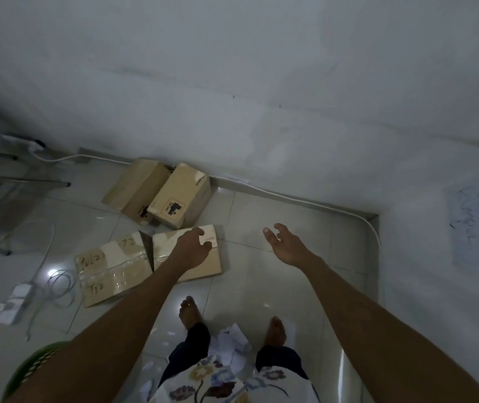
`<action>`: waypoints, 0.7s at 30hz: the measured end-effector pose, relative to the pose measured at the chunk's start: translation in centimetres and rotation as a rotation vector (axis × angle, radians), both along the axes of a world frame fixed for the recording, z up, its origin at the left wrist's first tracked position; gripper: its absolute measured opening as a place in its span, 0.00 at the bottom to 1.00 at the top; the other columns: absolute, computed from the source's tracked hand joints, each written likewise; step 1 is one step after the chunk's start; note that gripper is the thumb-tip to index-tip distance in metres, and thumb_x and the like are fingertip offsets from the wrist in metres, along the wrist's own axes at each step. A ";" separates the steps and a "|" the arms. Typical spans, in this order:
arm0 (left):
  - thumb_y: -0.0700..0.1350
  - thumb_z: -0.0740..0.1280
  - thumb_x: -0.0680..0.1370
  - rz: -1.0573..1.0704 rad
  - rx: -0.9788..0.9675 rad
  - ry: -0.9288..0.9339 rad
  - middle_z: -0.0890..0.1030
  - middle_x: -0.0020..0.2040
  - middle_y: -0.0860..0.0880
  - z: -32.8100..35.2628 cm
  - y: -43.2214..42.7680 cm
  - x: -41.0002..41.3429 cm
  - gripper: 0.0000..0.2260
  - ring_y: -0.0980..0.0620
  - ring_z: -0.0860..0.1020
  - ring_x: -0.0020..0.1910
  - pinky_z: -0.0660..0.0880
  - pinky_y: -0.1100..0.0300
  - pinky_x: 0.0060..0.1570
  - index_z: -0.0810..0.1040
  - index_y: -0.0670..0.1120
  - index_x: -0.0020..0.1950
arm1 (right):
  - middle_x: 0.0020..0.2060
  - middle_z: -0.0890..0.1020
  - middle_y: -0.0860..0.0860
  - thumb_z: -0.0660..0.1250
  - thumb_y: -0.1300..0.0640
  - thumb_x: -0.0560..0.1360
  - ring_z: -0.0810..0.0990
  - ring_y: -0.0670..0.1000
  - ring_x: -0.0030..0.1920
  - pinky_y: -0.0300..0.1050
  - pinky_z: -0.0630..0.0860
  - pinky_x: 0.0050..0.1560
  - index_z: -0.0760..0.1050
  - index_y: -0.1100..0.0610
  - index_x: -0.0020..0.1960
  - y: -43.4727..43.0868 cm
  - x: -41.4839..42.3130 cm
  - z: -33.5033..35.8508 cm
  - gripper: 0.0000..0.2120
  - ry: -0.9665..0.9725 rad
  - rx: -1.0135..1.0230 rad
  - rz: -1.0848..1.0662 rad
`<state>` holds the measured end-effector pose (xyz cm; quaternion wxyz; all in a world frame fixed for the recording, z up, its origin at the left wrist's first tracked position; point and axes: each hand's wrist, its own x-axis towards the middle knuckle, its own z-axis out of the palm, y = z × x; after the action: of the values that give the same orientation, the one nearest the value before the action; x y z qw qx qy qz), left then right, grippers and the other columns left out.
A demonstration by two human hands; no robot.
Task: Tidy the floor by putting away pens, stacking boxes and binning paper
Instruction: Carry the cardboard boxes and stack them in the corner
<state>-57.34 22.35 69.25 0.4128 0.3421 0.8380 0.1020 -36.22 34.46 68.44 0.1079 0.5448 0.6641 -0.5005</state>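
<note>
While both arms reach forward and down, the left hand [193, 242] hangs over the near cardboard box [200, 264], its fingers [206, 245] curled and parted, with no grip evident; whether they touch the top cannot be told. The right hand [283, 244] is above bare floor [290, 205] to that box's right, fingers spread, empty. A second taped box [110, 271] with handwriting lies just beside the first on its left, and two upright boxes [159, 194] stand touching each other against the wall [261, 112]. Crumpled paper [235, 344] lies between the feet; a green basket [33, 365] shows at the lower left edge. No pens are visible. Judged step: taking up the near box for stacking, with stacking apparently not begun. Recommended practice: bring the right hand to the box's right edge, grip opposite sides evenly, lift level, and set it squarely on the neighbouring box. The loose cable [58, 283] to the left is a snagging risk.
</note>
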 end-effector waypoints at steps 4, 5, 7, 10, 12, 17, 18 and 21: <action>0.46 0.63 0.79 0.039 -0.006 -0.030 0.69 0.71 0.42 -0.1 -1.4 -3.7 0.22 0.44 0.69 0.68 0.66 0.55 0.65 0.66 0.41 0.71 | 0.72 0.66 0.60 0.51 0.36 0.78 0.66 0.59 0.71 0.49 0.61 0.70 0.55 0.57 0.76 -0.2 -3.3 0.4 0.34 -0.036 0.023 0.037; 0.46 0.63 0.79 0.050 -0.006 -0.036 0.70 0.70 0.42 -0.2 -1.6 -4.6 0.22 0.44 0.69 0.68 0.67 0.55 0.64 0.66 0.41 0.71 | 0.72 0.66 0.60 0.51 0.36 0.78 0.66 0.58 0.72 0.50 0.61 0.70 0.55 0.57 0.77 -0.2 -4.0 0.4 0.34 -0.033 0.032 0.044; 0.45 0.63 0.79 0.077 -0.015 -0.052 0.71 0.70 0.42 -0.3 -2.2 -6.2 0.21 0.44 0.69 0.68 0.67 0.56 0.64 0.66 0.40 0.71 | 0.73 0.66 0.59 0.51 0.35 0.78 0.66 0.58 0.72 0.50 0.61 0.70 0.55 0.56 0.77 -0.1 -5.5 0.4 0.35 -0.038 0.026 0.059; 0.45 0.63 0.79 0.115 -0.034 -0.065 0.71 0.70 0.42 -0.4 -2.7 -7.5 0.22 0.45 0.69 0.68 0.66 0.56 0.64 0.66 0.40 0.71 | 0.73 0.65 0.59 0.51 0.36 0.78 0.66 0.58 0.71 0.51 0.61 0.70 0.55 0.55 0.77 0.3 -7.3 0.5 0.34 -0.043 0.010 0.091; 0.45 0.63 0.79 0.153 -0.038 -0.069 0.70 0.70 0.42 -0.7 -2.4 -8.3 0.21 0.45 0.69 0.68 0.66 0.55 0.65 0.66 0.40 0.71 | 0.73 0.65 0.59 0.51 0.36 0.78 0.67 0.58 0.71 0.52 0.62 0.71 0.55 0.55 0.77 0.9 -8.3 0.2 0.34 -0.047 0.009 0.121; 0.45 0.63 0.79 0.329 -0.034 -0.057 0.74 0.66 0.41 -1.6 -1.8 -8.6 0.20 0.45 0.73 0.63 0.67 0.61 0.53 0.68 0.41 0.70 | 0.73 0.65 0.59 0.51 0.36 0.79 0.67 0.59 0.71 0.53 0.62 0.71 0.55 0.56 0.77 3.7 -10.7 -1.0 0.34 -0.046 -0.026 0.236; 0.45 0.63 0.79 0.358 -0.031 -0.050 0.74 0.65 0.41 -1.8 -1.7 -8.7 0.20 0.45 0.73 0.63 0.67 0.61 0.53 0.68 0.41 0.69 | 0.73 0.65 0.59 0.51 0.36 0.79 0.67 0.59 0.71 0.53 0.62 0.71 0.55 0.56 0.77 4.3 -11.3 -1.3 0.34 -0.039 -0.031 0.249; 0.45 0.64 0.79 0.449 -0.044 -0.073 0.74 0.66 0.40 -2.8 -1.9 -8.5 0.20 0.44 0.73 0.63 0.69 0.59 0.56 0.69 0.40 0.69 | 0.73 0.65 0.59 0.51 0.36 0.78 0.66 0.59 0.71 0.54 0.62 0.71 0.54 0.55 0.77 5.5 -12.7 -2.4 0.34 -0.031 -0.046 0.297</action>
<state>-65.85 20.44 66.44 0.4173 0.1340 0.8795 0.1853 -48.91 39.91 66.02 0.2036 0.4456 0.7241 -0.4854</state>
